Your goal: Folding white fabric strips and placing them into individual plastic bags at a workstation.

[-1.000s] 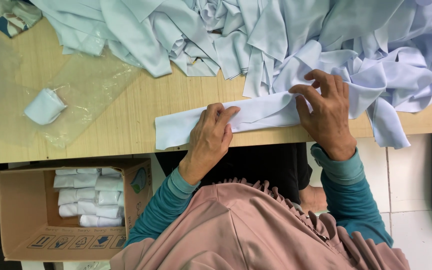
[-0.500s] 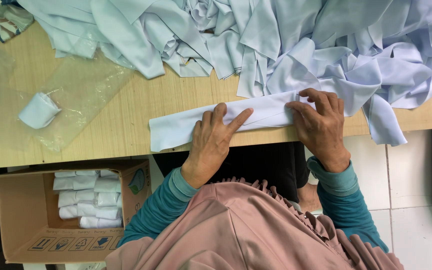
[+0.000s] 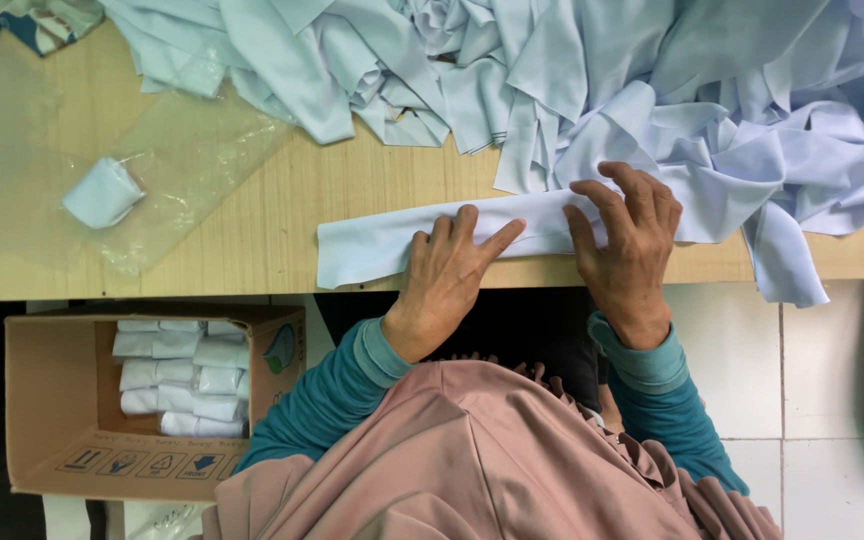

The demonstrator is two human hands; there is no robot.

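A long strip of pale blue cloth lies flat along the near edge of the wooden table. My left hand presses down on the strip's middle, fingers spread flat. Just to the right, my right hand rests on the same strip with its fingers curled over the fold. Behind my hands spreads a big heap of the same pale blue cloth pieces.
A small folded roll of cloth sits on a clear plastic sheet at the table's left. Under the table, a cardboard box holds several folded white rolls. White floor tiles show at the right.
Both hands slid left along the strip, smoothing it flat. The strip now lies straighter along the table edge.
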